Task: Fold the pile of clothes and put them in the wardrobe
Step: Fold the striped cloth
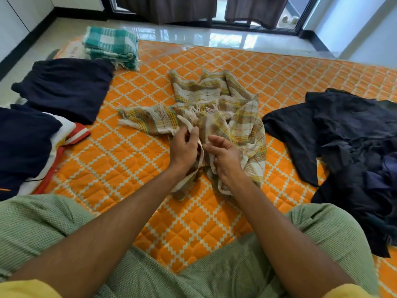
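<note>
**Both hands gather a plaid cloth at mid-frame**

Along the bottom of the frame sit the person's knees in green trousers, spread to either side, with both bare forearms reaching up between them over an orange quilt with a white diamond pattern. At the centre of the frame the left hand curls its fingers round a pale edge strip of the plaid cloth, pinching it; the right hand, just beside it, also has its fingers curled and nips the same bunched edge. The cloth – beige, yellow and brown checks with frayed fringes – lies rumpled on the quilt, spreading away from the hands toward the upper middle.

At the right edge lies a loose pile of dark clothes. At the left edge a folded navy garment rests on white and red fabric; above it lies a second folded navy piece. In the upper left sits a folded teal checked cloth. Beyond the quilt a glossy tiled floor runs up to dark curtains at the top.
</note>
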